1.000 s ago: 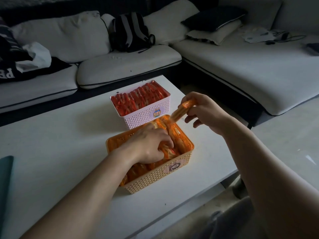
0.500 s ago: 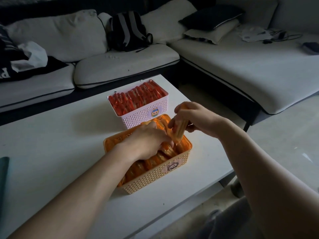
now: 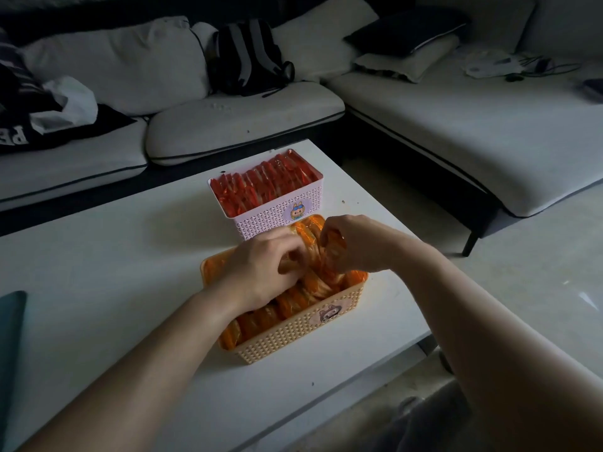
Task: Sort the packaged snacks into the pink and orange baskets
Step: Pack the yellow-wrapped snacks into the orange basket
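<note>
Both hands now meet in the orange basket (image 3: 303,334). The left hand (image 3: 261,272), hardly moved, curls around standing orange packets (image 3: 293,298). The right hand (image 3: 355,243), come down from above, pinches the new packet (image 3: 333,247) into the gap. Pushed crookedly, it may crumple or lift its neighbours out.

Your left hand (image 3: 261,272) is down inside the orange basket (image 3: 293,337), fingers curled round some of the orange-wrapped snacks (image 3: 277,308) that stand on edge in a row. Your right hand (image 3: 352,246) is at the basket's far end, pinching one orange packet (image 3: 333,247) among the others, and the fingertips of your two hands nearly meet. Just beyond the orange basket, touching it or nearly so, stands the pink basket (image 3: 277,216), packed with red-wrapped snacks (image 3: 261,184). Both sit on a white table (image 3: 98,256). Well beyond the orange basket runs a white corner sofa (image 3: 244,122) with a black backpack (image 3: 248,57) leaning on it. Far to the basket's left, a dark teal object (image 3: 9,337) lies at the table's edge.
</note>
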